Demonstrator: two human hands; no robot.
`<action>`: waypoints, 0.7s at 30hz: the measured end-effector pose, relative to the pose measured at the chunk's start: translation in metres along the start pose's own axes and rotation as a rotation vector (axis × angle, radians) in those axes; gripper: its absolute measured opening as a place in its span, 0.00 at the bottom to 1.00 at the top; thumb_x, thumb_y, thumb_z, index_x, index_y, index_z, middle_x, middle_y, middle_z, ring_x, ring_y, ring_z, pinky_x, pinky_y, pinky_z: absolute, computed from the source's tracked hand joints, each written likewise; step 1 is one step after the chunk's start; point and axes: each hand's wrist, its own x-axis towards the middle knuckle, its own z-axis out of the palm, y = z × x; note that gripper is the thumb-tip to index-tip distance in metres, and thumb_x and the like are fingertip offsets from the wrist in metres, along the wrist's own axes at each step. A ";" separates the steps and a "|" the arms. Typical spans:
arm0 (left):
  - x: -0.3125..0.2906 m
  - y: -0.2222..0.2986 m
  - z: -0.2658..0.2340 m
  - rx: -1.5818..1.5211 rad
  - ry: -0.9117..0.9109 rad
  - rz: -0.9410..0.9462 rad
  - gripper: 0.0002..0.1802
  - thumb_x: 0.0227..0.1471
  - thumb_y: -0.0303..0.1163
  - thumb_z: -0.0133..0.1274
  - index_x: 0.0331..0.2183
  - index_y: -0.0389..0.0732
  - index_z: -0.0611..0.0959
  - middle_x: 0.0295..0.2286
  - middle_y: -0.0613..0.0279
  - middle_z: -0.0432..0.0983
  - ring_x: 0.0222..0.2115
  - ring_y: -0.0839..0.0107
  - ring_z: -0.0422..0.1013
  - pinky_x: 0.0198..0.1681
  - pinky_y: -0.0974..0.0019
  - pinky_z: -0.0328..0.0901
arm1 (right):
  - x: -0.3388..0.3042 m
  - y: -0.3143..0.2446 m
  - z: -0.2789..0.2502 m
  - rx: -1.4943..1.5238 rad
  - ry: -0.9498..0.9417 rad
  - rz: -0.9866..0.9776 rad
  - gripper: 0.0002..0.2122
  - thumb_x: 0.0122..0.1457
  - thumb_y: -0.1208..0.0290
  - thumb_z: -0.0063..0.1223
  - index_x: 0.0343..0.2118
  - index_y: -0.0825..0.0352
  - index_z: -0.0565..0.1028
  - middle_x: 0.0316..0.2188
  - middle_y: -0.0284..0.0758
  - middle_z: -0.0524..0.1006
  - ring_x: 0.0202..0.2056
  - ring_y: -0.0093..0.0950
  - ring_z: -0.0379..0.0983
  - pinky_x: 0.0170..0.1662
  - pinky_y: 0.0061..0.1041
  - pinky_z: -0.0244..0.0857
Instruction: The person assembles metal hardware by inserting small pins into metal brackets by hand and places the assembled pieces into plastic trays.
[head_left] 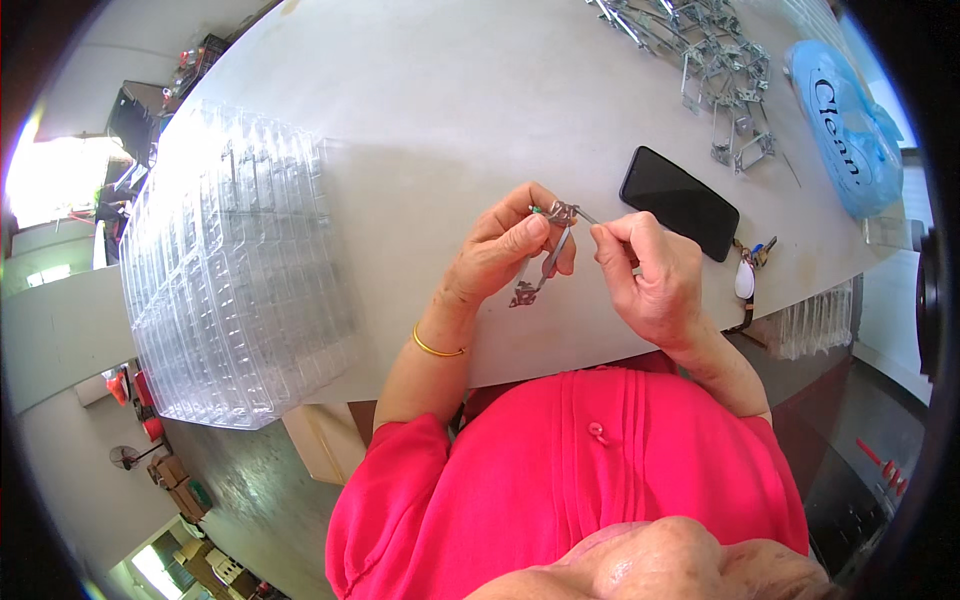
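Observation:
In my left hand is a small metal bracket assembly, two clusters of plates joined by thin bars. Thumb and fingers close around its upper end, where a bit of green shows. The lower end hangs below my fingers, over the table. My right hand pinches a thin grey rod between thumb and forefinger. The rod's far tip meets the upper end of the bracket assembly; whether it is a tool or a part of the assembly, I cannot tell.
Stacked clear plastic trays stand on the left of the white table. A black phone and keys on a white fob lie right. Farther off are a heap of metal brackets and a blue plastic bag.

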 end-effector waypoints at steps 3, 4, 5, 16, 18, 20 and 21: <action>0.001 0.002 -0.002 0.102 -0.048 -0.008 0.21 0.66 0.45 0.50 0.44 0.35 0.74 0.29 0.58 0.76 0.30 0.67 0.76 0.30 0.67 0.65 | 0.001 0.000 -0.002 -0.022 -0.030 -0.009 0.07 0.59 0.76 0.62 0.29 0.64 0.72 0.17 0.34 0.74 0.15 0.30 0.72 0.19 0.28 0.61; 0.001 0.003 -0.003 0.186 -0.087 -0.021 0.20 0.66 0.45 0.50 0.44 0.35 0.74 0.29 0.57 0.76 0.31 0.67 0.76 0.30 0.67 0.65 | 0.002 0.000 -0.003 -0.037 -0.061 -0.011 0.07 0.60 0.76 0.61 0.29 0.64 0.72 0.17 0.34 0.74 0.16 0.30 0.72 0.19 0.28 0.61; 0.000 0.002 -0.001 0.186 -0.086 -0.022 0.20 0.66 0.45 0.50 0.44 0.35 0.74 0.29 0.57 0.76 0.31 0.67 0.76 0.30 0.67 0.65 | 0.001 0.000 -0.002 -0.036 -0.062 -0.011 0.07 0.60 0.76 0.61 0.29 0.64 0.72 0.17 0.34 0.74 0.16 0.30 0.72 0.19 0.28 0.61; 0.001 -0.001 0.002 0.072 0.029 -0.015 0.21 0.66 0.48 0.50 0.44 0.38 0.73 0.27 0.63 0.71 0.31 0.65 0.76 0.30 0.67 0.65 | -0.001 -0.006 -0.009 -0.107 -0.063 -0.027 0.08 0.58 0.78 0.61 0.29 0.64 0.71 0.17 0.34 0.72 0.15 0.32 0.70 0.20 0.30 0.61; 0.001 0.001 0.005 0.067 0.056 -0.023 0.21 0.66 0.47 0.50 0.44 0.37 0.73 0.27 0.64 0.70 0.31 0.65 0.75 0.29 0.67 0.65 | -0.003 -0.010 -0.009 -0.060 -0.043 -0.023 0.08 0.58 0.78 0.61 0.29 0.64 0.71 0.17 0.34 0.72 0.15 0.32 0.70 0.20 0.30 0.61; 0.001 0.002 0.005 0.064 0.086 -0.030 0.21 0.66 0.47 0.50 0.44 0.37 0.73 0.26 0.64 0.69 0.31 0.65 0.75 0.29 0.66 0.65 | -0.002 -0.011 -0.007 -0.010 -0.024 -0.020 0.08 0.58 0.79 0.61 0.29 0.64 0.71 0.17 0.34 0.73 0.15 0.32 0.71 0.20 0.29 0.61; 0.001 0.002 0.006 0.053 0.066 -0.031 0.19 0.67 0.46 0.49 0.44 0.37 0.73 0.27 0.61 0.73 0.31 0.67 0.75 0.31 0.67 0.65 | -0.002 -0.013 -0.008 -0.003 -0.034 -0.009 0.08 0.58 0.79 0.61 0.29 0.64 0.71 0.17 0.33 0.73 0.15 0.32 0.71 0.20 0.29 0.61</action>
